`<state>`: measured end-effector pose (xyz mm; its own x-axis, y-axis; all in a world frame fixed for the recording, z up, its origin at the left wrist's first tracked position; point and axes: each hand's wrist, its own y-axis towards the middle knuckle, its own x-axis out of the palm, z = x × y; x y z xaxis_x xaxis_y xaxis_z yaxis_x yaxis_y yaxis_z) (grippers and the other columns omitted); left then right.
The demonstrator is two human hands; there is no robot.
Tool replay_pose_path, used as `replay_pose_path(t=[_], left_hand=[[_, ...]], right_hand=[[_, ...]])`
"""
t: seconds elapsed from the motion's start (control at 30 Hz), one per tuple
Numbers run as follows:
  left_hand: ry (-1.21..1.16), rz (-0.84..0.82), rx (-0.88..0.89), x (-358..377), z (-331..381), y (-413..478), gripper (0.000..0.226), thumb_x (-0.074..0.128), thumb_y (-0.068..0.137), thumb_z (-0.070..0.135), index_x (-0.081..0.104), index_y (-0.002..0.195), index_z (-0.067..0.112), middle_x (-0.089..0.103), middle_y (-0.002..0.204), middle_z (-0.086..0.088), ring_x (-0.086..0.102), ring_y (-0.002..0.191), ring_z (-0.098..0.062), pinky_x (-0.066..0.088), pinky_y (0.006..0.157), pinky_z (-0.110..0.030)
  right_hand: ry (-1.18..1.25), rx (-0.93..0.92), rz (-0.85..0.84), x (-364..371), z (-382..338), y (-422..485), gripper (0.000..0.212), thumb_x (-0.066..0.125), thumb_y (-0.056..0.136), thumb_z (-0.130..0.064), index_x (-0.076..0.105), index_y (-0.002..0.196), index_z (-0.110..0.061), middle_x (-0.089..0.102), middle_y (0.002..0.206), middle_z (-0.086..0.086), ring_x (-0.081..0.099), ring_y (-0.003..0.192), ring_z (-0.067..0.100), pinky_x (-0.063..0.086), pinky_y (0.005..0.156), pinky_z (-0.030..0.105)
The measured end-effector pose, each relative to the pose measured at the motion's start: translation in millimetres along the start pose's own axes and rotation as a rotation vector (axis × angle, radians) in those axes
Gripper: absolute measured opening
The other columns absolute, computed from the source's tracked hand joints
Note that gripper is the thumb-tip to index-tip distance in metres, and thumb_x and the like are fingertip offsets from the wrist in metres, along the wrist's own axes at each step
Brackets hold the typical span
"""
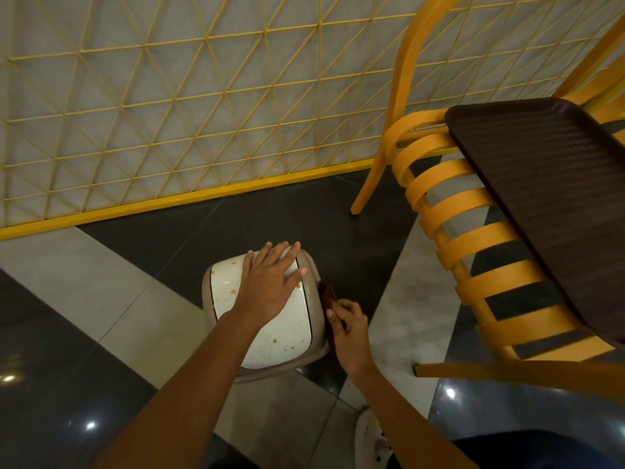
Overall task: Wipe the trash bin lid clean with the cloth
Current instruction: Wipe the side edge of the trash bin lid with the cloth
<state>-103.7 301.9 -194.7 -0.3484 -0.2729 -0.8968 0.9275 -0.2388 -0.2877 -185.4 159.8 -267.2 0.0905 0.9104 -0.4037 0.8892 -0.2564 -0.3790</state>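
Here, the lid (278, 336) runs lengthwise away from the person, left hand (270, 282) flat on it. Right hand (350, 335) grips the cloth (326, 293).

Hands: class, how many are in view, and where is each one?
2. The left hand lies flat on the white trash bin lid; the right hand is at the lid's right edge, gripping a dark cloth. No others show.

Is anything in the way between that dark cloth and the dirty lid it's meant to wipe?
Only the person's own left hand, lying flat across the far part of the lid. The right hand pinches the cloth at the bin's right rim, and nothing visible lies between it and the spotted near part of the lid.
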Motion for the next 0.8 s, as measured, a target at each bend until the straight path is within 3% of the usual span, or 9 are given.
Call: replay_pose_path(t=[0.3,0.4,0.53,0.8], left_hand=[[0.026,-0.015,0.001,-0.3,-1.1,2.2,0.052,0.025,0.097,0.045,0.012,0.146,0.032,0.014,0.155,0.005,0.004,0.145,-0.018,-0.002,0.116,-0.039],[0.031,-0.012,0.005,-0.1,-0.6,2.5,0.052,0.025,0.097,0.045,0.012,0.146,0.032,0.014,0.155,0.005,0.004,0.145,-0.018,-0.002,0.116,-0.039],[0.011,-0.02,0.004,-2.1,-0.5,1.7,0.052,0.027,0.097,0.044,0.013,0.146,0.031,0.014,0.155,0.004,0.004,0.145,-0.018,-0.002,0.116,-0.04],[0.016,-0.003,0.012,-1.0,-0.9,1.2,0.052,0.026,0.097,0.044,0.013,0.146,0.031,0.015,0.155,0.005,0.005,0.145,-0.018,-0.002,0.116,-0.039]], right_hand=[[0.189,0.119,0.163,18.3,9.2,-36.6,0.029,0.051,0.092,-0.023,0.057,0.119,-0.012,0.047,0.127,0.007,0.045,0.118,0.025,0.043,0.099,0.035],[0.246,0.174,0.186,18.7,5.4,-35.9,0.031,0.05,0.093,-0.024,0.053,0.121,-0.012,0.045,0.127,0.006,0.046,0.115,0.022,0.041,0.091,0.025],[0.16,0.175,0.144,15.5,-0.8,-12.1,0.032,0.048,0.094,-0.027,0.055,0.12,-0.011,0.046,0.129,0.008,0.046,0.115,0.023,0.041,0.094,0.029],[0.221,0.149,0.232,23.5,12.5,-44.9,0.035,0.05,0.092,-0.023,0.051,0.125,-0.01,0.045,0.128,0.009,0.045,0.115,0.021,0.038,0.096,0.027]])
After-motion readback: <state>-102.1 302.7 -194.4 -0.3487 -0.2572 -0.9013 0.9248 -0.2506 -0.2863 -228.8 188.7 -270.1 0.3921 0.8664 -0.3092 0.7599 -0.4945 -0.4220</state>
